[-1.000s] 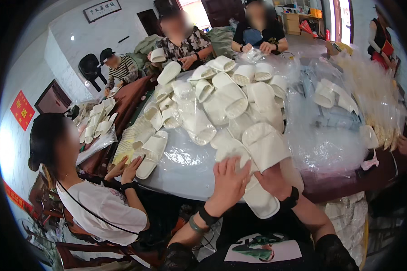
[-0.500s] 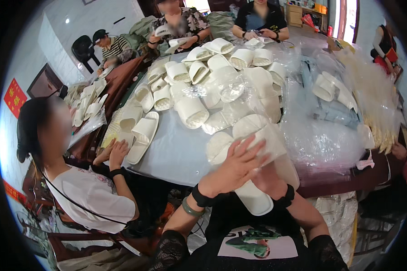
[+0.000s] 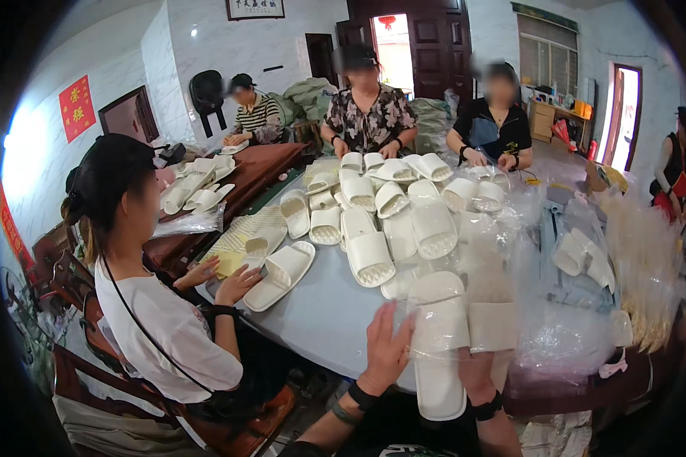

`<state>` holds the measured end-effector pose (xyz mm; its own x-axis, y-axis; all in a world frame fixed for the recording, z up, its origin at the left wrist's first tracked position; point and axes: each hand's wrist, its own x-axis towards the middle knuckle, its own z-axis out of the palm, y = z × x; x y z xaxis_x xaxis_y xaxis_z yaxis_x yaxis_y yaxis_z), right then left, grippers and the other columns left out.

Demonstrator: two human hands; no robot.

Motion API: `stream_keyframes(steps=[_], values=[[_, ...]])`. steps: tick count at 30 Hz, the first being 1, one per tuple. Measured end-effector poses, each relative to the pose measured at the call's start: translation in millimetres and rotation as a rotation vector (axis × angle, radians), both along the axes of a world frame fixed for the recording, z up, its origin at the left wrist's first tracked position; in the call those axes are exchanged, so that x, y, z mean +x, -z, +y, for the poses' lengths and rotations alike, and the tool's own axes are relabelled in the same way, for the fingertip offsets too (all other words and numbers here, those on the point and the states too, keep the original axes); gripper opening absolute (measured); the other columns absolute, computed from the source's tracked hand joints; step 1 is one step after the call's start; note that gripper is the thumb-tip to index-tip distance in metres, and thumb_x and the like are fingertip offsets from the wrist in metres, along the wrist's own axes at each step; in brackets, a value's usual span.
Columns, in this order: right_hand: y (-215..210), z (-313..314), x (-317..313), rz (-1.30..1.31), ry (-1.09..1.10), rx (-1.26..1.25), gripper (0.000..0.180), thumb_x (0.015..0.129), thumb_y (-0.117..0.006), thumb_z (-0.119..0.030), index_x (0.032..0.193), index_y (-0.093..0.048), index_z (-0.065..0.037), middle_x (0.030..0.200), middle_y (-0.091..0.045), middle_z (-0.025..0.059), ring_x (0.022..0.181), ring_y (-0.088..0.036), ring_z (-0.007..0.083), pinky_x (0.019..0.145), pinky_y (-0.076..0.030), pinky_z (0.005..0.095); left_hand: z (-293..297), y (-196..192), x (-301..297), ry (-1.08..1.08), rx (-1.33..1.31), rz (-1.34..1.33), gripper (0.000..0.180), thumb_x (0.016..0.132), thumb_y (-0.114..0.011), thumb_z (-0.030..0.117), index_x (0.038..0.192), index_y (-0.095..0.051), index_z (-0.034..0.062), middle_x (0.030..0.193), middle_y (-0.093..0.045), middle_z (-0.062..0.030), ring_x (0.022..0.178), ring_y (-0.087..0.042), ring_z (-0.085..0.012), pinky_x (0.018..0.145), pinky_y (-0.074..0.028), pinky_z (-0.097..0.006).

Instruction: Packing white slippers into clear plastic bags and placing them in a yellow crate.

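Note:
At the near table edge is a pair of cream slippers [image 3: 439,324] in a clear plastic bag, toes pointing away from me. My right hand [image 3: 477,378] grips the pair low down, between and beneath the soles; its fingers are mostly hidden by the slippers and the film. My left hand [image 3: 386,344] is beside the left slipper, fingers stretched and spread, the fingertips at the bag's edge. Just beyond lies a heap of cream slippers [image 3: 370,259], some loose and some bagged.
A co-worker's hands [image 3: 236,286] rest by a loose slipper [image 3: 280,276] at the left. More people work across the table. Clear plastic bags [image 3: 560,335] pile up at the right, with bundled film [image 3: 640,282] hanging beyond. A brown table [image 3: 244,183] stands at the far left.
The view has tilted up. My left hand has come off the top of the slippers to their left side. The bagged pair now lies more upright in view, toes pointing away.

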<state>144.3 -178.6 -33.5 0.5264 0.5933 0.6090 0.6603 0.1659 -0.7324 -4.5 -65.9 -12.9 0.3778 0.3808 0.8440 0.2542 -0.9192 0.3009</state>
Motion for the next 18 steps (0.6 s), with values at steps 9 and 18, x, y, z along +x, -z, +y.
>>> stream_keyframes(steps=[9, 18], values=[[55.0, -1.2, 43.2, -0.144, 0.205, -0.066, 0.021, 0.091, -0.056, -0.009, 0.107, -0.06, 0.004, 0.104, -0.062, 0.0152, 0.095, -0.058, 0.0258, 0.084, -0.045, 0.0368, -25.9, 52.9, 1.1, 0.319, -0.519, 0.336, 0.05, 0.077, -0.053, 0.0, 0.126, -0.046, -0.0023, 0.103, -0.058, -0.028, 0.091, -0.056, -0.0453, 0.078, -0.046, -0.051], [19.1, -34.2, 43.7, -0.277, 0.35, -0.323, 0.021, 0.089, -0.052, -0.015, 0.101, -0.06, 0.001, 0.077, -0.058, 0.0178, 0.074, -0.055, 0.0345, 0.078, -0.043, 0.0457, -40.1, 69.1, -33.7, 0.272, -0.412, 0.451, 0.073, 0.087, -0.056, 0.016, 0.144, -0.018, -0.006, 0.147, -0.02, -0.0336, 0.137, -0.02, -0.0471, 0.113, -0.019, -0.048]])
